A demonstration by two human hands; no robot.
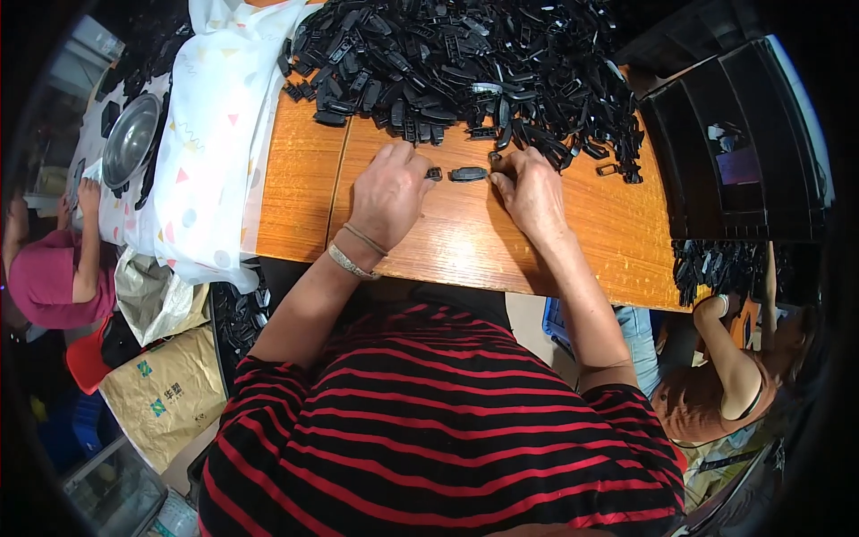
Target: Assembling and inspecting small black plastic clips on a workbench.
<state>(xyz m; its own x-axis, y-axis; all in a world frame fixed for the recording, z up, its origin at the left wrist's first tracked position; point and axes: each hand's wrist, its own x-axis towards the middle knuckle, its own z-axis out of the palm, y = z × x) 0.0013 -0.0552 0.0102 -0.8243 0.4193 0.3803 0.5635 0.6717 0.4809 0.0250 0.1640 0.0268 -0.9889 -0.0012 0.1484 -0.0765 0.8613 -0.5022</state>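
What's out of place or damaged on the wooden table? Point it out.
Nothing stands out as damaged or misplaced. The black parts lie heaped at all angles on the table, and one small frame lies at the heap's right edge; it looks untidy, but shows no clear sign of a spill.

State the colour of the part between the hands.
The part is black to dark grey, best seen in the head view.

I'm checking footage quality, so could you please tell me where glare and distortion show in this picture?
Head view: glare whitens the wooden table toward its near edge; head view: the metal bowl at left shines; head view: straight edges bend toward the rim, and the corners go black.
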